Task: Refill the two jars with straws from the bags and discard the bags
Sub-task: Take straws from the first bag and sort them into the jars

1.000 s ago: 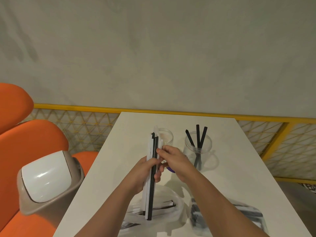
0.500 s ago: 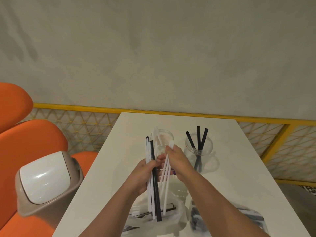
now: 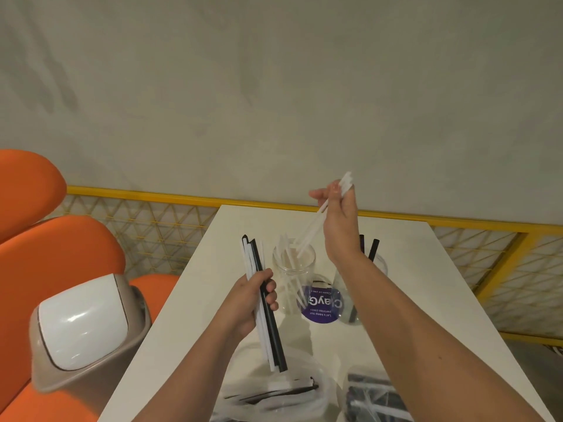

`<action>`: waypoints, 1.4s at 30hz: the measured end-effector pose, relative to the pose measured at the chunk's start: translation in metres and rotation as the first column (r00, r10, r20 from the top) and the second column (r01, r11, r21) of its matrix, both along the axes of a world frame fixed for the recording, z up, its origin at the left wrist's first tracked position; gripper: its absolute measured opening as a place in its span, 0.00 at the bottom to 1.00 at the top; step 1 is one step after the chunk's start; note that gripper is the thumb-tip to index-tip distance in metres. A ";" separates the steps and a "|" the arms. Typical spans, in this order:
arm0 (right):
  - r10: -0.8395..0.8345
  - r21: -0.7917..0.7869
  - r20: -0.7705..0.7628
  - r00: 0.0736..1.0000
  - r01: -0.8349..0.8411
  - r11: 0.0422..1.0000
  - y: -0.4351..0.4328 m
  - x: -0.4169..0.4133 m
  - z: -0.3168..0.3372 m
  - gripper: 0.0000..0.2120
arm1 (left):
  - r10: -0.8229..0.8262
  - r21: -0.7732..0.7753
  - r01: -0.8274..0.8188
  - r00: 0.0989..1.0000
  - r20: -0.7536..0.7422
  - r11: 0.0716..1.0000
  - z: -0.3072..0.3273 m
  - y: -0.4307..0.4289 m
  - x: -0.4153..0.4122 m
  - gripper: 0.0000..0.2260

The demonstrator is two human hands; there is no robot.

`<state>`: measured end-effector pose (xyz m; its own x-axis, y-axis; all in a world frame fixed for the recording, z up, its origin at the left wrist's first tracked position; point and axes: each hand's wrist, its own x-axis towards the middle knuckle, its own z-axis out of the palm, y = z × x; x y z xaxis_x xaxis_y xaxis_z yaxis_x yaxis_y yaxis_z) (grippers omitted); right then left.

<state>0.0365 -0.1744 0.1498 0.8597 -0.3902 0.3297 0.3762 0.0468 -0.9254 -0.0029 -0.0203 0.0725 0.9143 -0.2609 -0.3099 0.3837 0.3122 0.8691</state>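
Head view, right hand: the right hand (image 3: 338, 217) was raised above the table (image 3: 396, 300), fingers pinched on a few white straws (image 3: 310, 228); their lower ends dipped into the left jar (image 3: 294, 277).
Left hand: the left hand (image 3: 254, 295) was wrapped around a mixed bundle (image 3: 263, 306) of black and white straws, held nearly upright just left of that jar.
Jars: the left jar held white straws; the right jar (image 3: 377, 269), partly hidden by the forearm, held black straws (image 3: 372, 248); a purple round sticker (image 3: 323, 304) lay between them.
Bags: two clear bags (image 3: 274, 394) with straws lay at the near edge.
Bin: a swing-lid bin (image 3: 82, 324) stood left of the table.
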 end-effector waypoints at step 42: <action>-0.012 -0.496 -0.619 0.785 -0.379 0.781 0.007 -0.020 -0.034 0.07 | -0.180 0.089 0.173 0.981 0.069 0.981 0.012 -0.033 -0.018 0.14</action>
<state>0.0165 -0.1677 0.1161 0.9844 -0.1093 -0.1377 -0.1752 -0.5452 -0.8198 -0.0210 -0.0533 0.0841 0.8780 -0.3967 -0.2679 0.3576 0.1715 0.9180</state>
